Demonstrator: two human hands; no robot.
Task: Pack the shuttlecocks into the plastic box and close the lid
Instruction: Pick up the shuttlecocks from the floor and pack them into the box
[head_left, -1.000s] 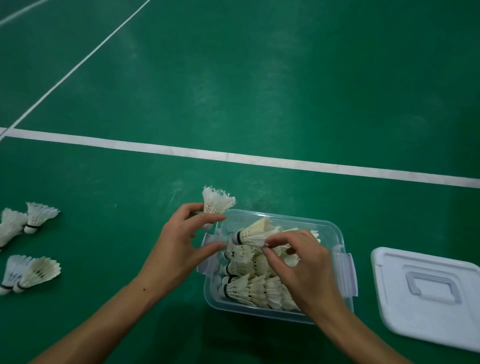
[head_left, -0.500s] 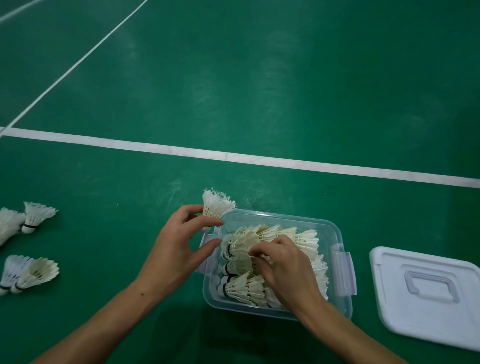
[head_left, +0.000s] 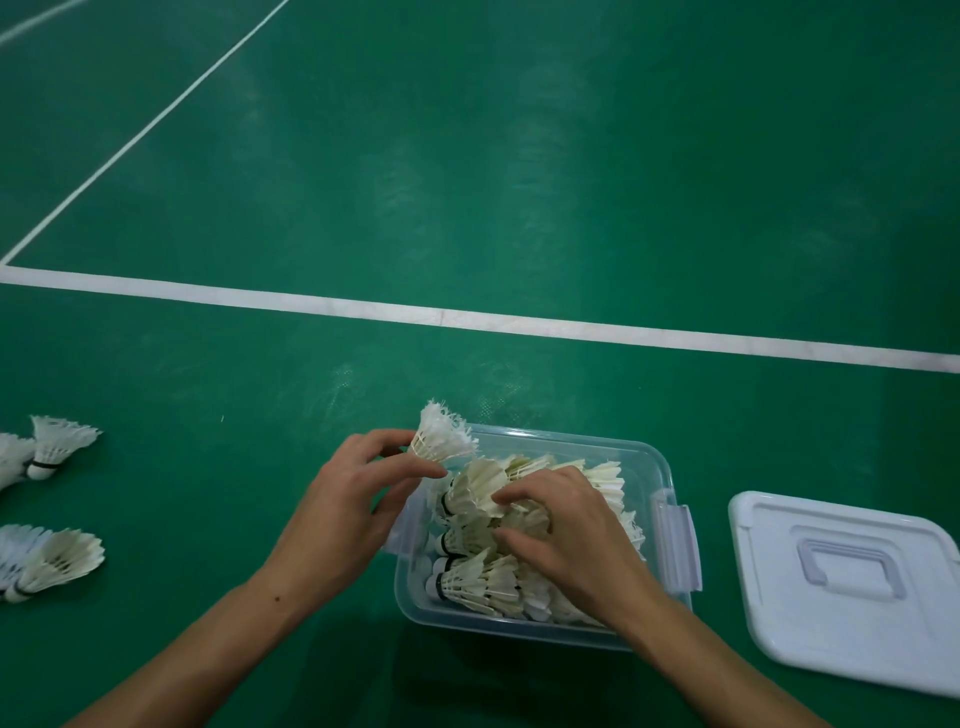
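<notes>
Clear plastic forms the box (head_left: 530, 626), which sits open on the green floor (head_left: 467, 156) with a clip latch on its right end and another on its left. It is packed with white shuttlecocks (head_left: 480, 582) lying on their sides in rows, long axes running left to right, dark-banded corks toward the box's left wall and feathers fanning right. No brand or writing can be read on them or on the box.

The right hand (head_left: 576, 540) is inside the box, palm down, fingers curled and pressing on the top layer; whether it pinches any one of them cannot be told. The left hand (head_left: 348, 512) hovers at the box's left edge, thumb and fingertips pinching the cork end of a frayed shuttlecock (head_left: 444, 436), which tilts with its feathers up and to the right, above the box's far left corner.

Right of the box, apart from it, lies the white lid (head_left: 852, 587), flat, its recessed handle facing up. Well left of the box, four more loose shuttlecocks (head_left: 57, 564) lie on the floor in two pairs, feathers pointing right. A white line (head_left: 467, 317) crosses the floor beyond the box.
</notes>
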